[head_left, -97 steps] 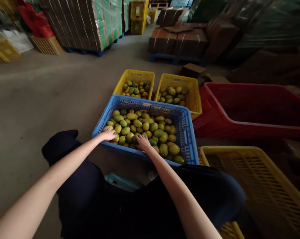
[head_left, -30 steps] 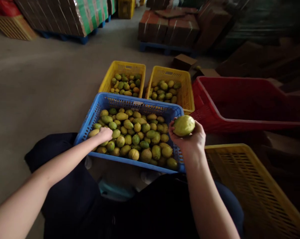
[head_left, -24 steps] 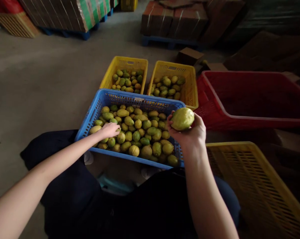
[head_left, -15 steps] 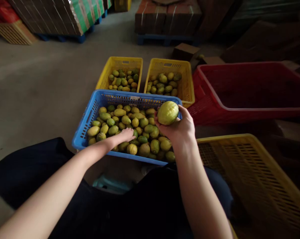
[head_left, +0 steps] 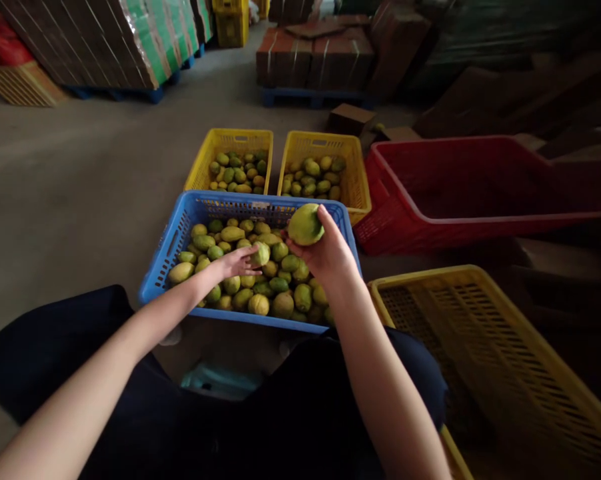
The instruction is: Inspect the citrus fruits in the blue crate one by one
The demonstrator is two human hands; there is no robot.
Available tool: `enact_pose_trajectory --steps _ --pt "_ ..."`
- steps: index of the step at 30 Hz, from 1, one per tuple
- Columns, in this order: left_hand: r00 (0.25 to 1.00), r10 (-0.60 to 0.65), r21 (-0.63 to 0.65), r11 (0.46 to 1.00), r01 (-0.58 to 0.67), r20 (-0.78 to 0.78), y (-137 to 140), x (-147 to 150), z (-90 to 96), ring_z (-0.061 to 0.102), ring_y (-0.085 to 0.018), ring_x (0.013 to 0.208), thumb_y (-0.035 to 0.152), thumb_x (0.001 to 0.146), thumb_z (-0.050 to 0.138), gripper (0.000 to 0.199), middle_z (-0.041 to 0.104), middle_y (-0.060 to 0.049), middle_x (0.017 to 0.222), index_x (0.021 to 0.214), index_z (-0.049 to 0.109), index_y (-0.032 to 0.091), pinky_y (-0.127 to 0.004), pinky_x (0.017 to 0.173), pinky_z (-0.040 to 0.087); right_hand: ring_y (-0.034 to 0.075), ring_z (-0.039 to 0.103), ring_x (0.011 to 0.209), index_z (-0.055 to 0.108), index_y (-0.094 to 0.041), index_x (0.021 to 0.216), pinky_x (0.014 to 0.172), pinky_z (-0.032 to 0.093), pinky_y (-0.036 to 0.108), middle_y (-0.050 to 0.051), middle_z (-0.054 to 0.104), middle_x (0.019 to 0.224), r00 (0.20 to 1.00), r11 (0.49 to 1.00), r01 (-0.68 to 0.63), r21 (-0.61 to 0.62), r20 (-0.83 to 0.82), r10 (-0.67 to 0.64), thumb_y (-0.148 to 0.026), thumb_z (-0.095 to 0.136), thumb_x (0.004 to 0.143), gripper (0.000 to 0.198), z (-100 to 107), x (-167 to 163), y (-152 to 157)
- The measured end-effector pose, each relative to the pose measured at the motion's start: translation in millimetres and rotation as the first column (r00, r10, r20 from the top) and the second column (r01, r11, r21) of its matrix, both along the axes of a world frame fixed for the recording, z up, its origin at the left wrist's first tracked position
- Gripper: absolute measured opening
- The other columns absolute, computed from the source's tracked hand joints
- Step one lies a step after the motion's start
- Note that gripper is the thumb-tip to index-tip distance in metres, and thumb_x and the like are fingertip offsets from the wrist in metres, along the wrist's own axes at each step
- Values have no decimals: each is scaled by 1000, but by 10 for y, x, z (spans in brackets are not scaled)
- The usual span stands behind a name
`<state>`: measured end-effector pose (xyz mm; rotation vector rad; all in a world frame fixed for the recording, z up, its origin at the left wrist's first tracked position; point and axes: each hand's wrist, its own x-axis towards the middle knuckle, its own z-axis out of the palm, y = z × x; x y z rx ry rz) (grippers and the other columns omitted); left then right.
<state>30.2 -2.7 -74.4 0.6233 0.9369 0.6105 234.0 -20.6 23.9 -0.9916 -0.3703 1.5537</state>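
Can't read any text here tbh, even the pale label (head_left: 260,205) on the blue crate (head_left: 260,321), mid-frame.

The right hand (head_left: 326,255) partly hides its fruit (head_left: 304,225), and the red crate (head_left: 386,220) seems murky inside.

My feed is dim, with soft, pale light across the smooth grey concrete floor (head_left: 115,150) at left. The flat brown cardboard pieces (head_left: 463,100) at right sink into deep shadow, and I see blur and stretching toward the edges.
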Motion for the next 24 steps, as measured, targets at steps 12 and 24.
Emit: enact_pose_trajectory --steps 12,24 --pt "937 195 711 699 76 -291 -124 -613 744 66 -23 106 33 64 88 61 69 -8 119 118 64 19 -35 92 54 25 62 105 56 -28 107 92 52 40 2 65 110 731 851 -321 417 680 -57 -35 88 59 58 -322 -460 -220" --pt "920 263 938 269 219 -290 -149 -376 852 61 -24 117 35 75 82 50 67 -9 122 121 65 24 -40 105 45 25 60 110 54 -28 111 102 46 45 4 63 113 623 787 -276 552 726 -292 -33 83 69 51 -295 -424 -301"
